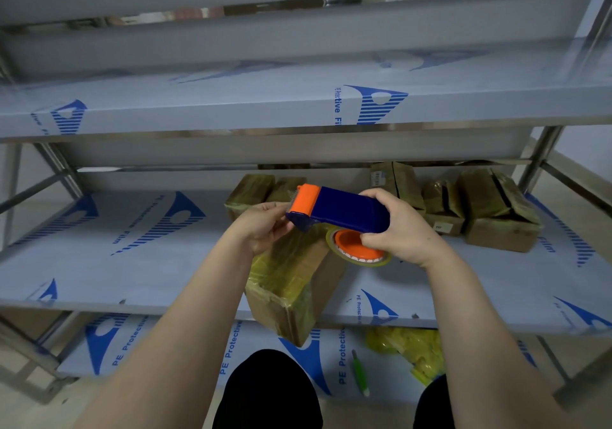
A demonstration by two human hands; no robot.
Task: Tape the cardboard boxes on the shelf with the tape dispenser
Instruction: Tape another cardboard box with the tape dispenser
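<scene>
A blue and orange tape dispenser (341, 210) with a roll of clear tape (361, 251) hangs in the air above the middle shelf (132, 263). My right hand (397, 229) grips its blue body from the right. At its orange front end, my left hand (263, 226) has its fingers at the tape's edge. Right below the dispenser a cardboard box (291, 286) wrapped in yellowish tape lies on the shelf, its near corner jutting over the front edge.
Several more taped cardboard boxes (496, 213) stand at the back right of the middle shelf, others (251, 190) behind my left hand. On the lower shelf lie a yellow plastic heap (410, 352) and a green tool (361, 375). An upper shelf (231, 110) overhangs.
</scene>
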